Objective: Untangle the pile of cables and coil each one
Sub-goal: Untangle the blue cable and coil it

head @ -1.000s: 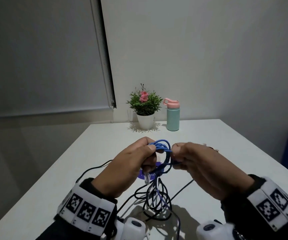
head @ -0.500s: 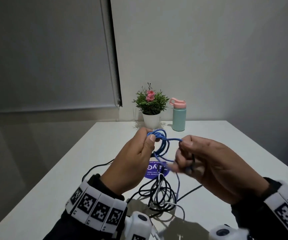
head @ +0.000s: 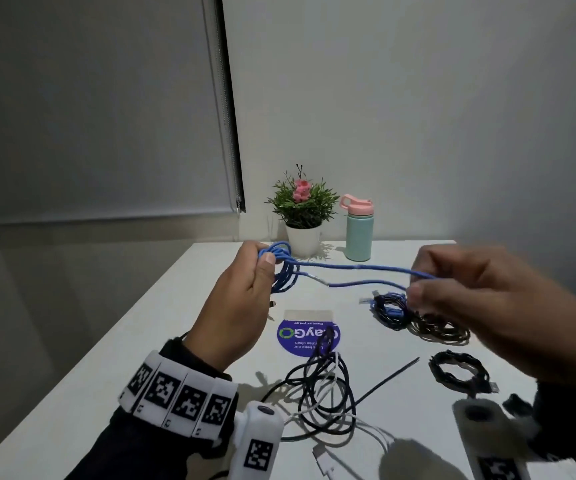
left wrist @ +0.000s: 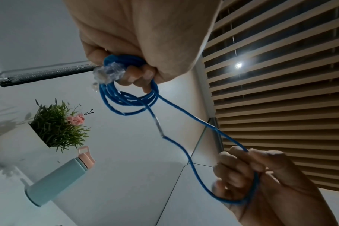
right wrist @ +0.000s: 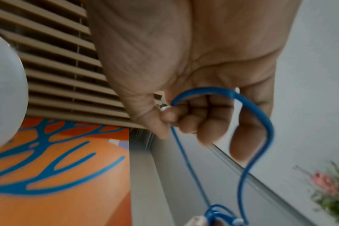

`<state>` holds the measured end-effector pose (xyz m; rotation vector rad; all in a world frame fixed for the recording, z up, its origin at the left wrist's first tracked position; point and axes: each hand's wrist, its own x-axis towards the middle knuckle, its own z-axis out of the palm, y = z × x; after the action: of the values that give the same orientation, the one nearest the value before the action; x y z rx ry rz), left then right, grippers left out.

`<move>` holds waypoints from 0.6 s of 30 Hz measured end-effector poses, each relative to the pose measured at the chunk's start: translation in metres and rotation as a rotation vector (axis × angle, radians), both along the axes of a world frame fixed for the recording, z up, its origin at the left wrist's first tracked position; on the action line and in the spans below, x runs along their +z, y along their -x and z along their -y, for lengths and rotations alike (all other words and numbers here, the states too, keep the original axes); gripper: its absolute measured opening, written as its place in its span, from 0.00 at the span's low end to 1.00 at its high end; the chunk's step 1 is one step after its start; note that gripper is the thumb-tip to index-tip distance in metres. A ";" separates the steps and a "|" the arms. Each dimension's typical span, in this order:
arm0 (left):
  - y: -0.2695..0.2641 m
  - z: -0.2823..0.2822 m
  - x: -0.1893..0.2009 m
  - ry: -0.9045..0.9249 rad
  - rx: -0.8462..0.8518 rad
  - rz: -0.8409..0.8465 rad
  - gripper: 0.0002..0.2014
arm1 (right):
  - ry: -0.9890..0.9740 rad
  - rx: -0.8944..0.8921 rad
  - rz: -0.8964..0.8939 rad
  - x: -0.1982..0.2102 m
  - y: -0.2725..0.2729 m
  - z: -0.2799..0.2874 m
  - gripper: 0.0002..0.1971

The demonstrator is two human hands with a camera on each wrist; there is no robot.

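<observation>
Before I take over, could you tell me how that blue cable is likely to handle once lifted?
Probably floppy: the blue cable sags and kinks between the left hand and right hand. Likely light, since fingertips alone carry it. Its loops spread unevenly, so they may spring apart if released.

White table (head: 113, 341), obstacles and free room, clock directions taken from the purple round sticker (head: 308, 336) at its centre:

- 12 o'clock, far edge: potted plant (head: 302, 216) and mint bottle with pink lid (head: 358, 230), side by side, near the wall.
- 6 o'clock: loose tangle of black and white cables (head: 324, 393), one black strand trailing toward 4.
- 2 to 3 o'clock: two coiled cables (head: 418, 318), touching.
- 4 o'clock: small black coil (head: 458, 372), apart from them.
- Above the sticker: blue cable (head: 349, 268) stretched in a double strand between left hand (head: 241, 303) and right hand (head: 480, 306), barring passage at hand height.
- 8 to 10 o'clock: bare tabletop, open to the left edge.
- Bare strip between sticker and far-edge items.
</observation>
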<state>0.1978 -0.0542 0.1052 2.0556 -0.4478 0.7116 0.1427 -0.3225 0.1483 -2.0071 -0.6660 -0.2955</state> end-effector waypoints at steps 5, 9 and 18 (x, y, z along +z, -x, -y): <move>-0.004 -0.007 -0.001 0.014 0.103 -0.018 0.13 | 0.047 -0.066 0.003 0.005 0.002 0.010 0.20; -0.004 -0.007 -0.002 0.068 0.044 -0.108 0.10 | 0.293 -0.387 0.331 0.008 0.000 0.018 0.15; 0.011 0.021 -0.004 0.160 -0.242 -0.259 0.12 | 0.413 -0.419 0.421 -0.013 -0.010 -0.010 0.23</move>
<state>0.1871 -0.0757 0.1011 1.8707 -0.4644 0.3198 0.1531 -0.3121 0.1352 -2.5076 -0.5875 -0.9106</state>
